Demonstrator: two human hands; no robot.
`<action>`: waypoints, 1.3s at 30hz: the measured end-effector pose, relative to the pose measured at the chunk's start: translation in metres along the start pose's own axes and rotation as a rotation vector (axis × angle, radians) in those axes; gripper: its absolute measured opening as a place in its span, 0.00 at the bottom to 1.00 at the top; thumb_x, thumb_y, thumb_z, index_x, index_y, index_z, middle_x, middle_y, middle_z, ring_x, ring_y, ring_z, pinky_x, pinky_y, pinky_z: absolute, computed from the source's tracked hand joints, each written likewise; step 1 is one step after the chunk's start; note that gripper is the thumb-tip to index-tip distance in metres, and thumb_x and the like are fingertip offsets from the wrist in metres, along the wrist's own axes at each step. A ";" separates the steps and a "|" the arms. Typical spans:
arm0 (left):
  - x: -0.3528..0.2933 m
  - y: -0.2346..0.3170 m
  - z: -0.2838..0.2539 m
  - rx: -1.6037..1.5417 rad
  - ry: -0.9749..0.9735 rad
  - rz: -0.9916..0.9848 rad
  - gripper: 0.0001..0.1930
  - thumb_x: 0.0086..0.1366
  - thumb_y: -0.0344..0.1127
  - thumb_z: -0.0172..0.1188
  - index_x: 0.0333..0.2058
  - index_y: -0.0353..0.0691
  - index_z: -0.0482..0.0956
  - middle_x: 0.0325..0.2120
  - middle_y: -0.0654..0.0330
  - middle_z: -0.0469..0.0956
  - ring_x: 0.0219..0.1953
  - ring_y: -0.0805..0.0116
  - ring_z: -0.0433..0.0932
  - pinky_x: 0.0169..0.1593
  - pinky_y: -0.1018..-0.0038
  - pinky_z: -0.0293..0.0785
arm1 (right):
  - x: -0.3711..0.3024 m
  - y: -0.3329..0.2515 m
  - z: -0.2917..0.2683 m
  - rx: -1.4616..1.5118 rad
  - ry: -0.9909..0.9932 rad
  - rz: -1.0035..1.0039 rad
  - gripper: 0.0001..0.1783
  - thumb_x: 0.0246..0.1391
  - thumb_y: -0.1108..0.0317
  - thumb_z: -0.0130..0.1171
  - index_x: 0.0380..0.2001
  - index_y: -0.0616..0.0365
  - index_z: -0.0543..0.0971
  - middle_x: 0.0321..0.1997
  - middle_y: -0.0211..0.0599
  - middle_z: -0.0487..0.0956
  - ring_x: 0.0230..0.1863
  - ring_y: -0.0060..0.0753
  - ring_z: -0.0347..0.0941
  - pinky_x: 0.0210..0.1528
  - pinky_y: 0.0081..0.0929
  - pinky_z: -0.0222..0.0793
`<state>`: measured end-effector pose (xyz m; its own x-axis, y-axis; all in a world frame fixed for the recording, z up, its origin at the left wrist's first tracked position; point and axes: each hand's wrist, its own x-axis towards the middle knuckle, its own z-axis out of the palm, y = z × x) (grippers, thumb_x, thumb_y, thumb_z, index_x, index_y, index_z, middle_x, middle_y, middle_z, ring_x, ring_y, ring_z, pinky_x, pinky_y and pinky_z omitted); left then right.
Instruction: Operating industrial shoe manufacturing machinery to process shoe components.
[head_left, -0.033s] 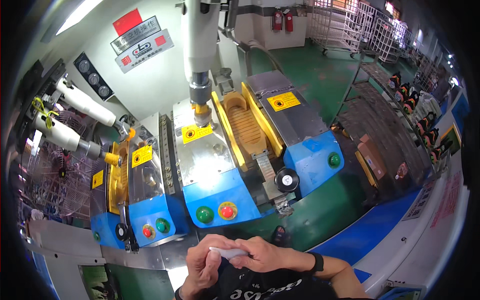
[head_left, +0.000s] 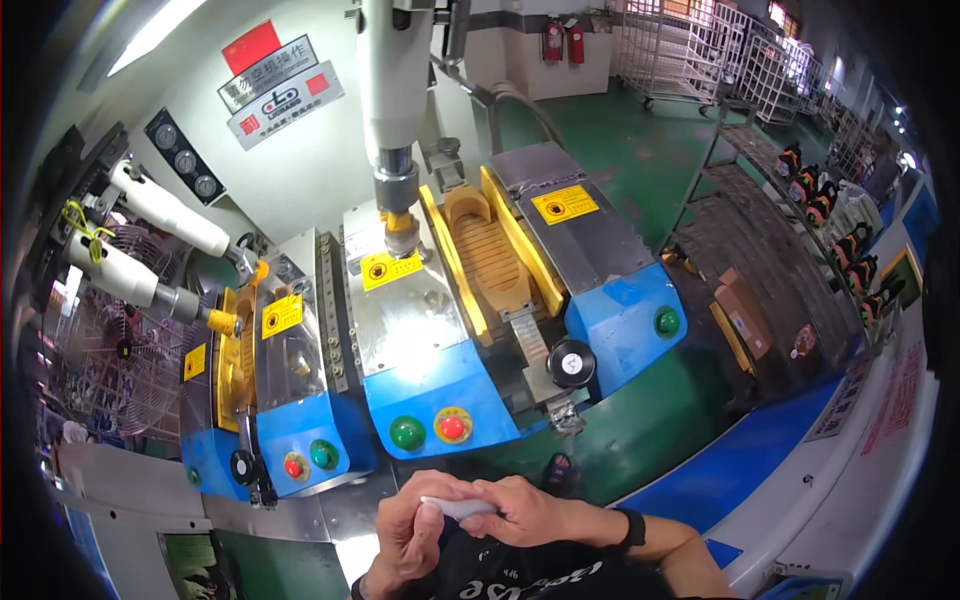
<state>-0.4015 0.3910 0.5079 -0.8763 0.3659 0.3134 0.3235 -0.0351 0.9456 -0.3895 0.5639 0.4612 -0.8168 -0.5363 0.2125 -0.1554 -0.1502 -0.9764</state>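
Close in front of my body, a small smooth white object (head_left: 462, 508) is held between both hands; its kind does not show. My left hand (head_left: 411, 522) is closed on its left end, thumb pressed against it. Fingers of my right hand (head_left: 522, 508) curl round the right end, with a black band on that wrist. The two hands meet at the fingertips and hide part of the object. Beyond them stands a pressing machine with a ridged yellow-brown bed (head_left: 486, 255) between two yellow side pads (head_left: 455, 260), under a white cylinder (head_left: 393, 85).
Blue front panels carry green (head_left: 408, 432) and red (head_left: 453, 428) push buttons. A black round knob (head_left: 572, 364) juts toward me. At left is a second pressing station (head_left: 238, 360). To the right, a dark rack (head_left: 740, 250) holds a cardboard box (head_left: 745, 310), beside a row of shoes (head_left: 850, 245).
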 end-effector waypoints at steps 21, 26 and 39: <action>0.107 -0.051 0.116 -0.225 0.059 -0.153 0.19 0.74 0.42 0.34 0.31 0.34 0.65 0.21 0.53 0.72 0.36 0.58 0.78 0.45 0.63 0.74 | -0.014 0.007 -0.128 -0.217 0.218 0.000 0.10 0.63 0.68 0.46 0.33 0.62 0.74 0.22 0.37 0.76 0.23 0.36 0.75 0.29 0.31 0.71; 0.139 -0.051 0.133 -0.219 0.212 -0.104 0.20 0.74 0.43 0.33 0.29 0.34 0.65 0.18 0.56 0.70 0.35 0.58 0.79 0.45 0.64 0.75 | 0.003 -0.001 -0.167 -0.197 0.139 -0.067 0.10 0.62 0.68 0.47 0.35 0.63 0.74 0.24 0.40 0.75 0.25 0.38 0.74 0.30 0.31 0.71; 0.233 -0.090 0.292 -0.344 0.665 -0.140 0.18 0.73 0.40 0.38 0.30 0.31 0.66 0.22 0.57 0.72 0.33 0.63 0.78 0.46 0.63 0.77 | -0.040 0.007 -0.342 -0.139 -0.035 0.178 0.12 0.60 0.67 0.51 0.45 0.60 0.70 0.26 0.40 0.77 0.29 0.36 0.78 0.32 0.28 0.71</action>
<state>-0.5305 0.7507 0.4701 -0.9667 -0.2456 0.0719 0.1594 -0.3578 0.9201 -0.5480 0.8685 0.4323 -0.8189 -0.5729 0.0350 -0.0873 0.0639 -0.9941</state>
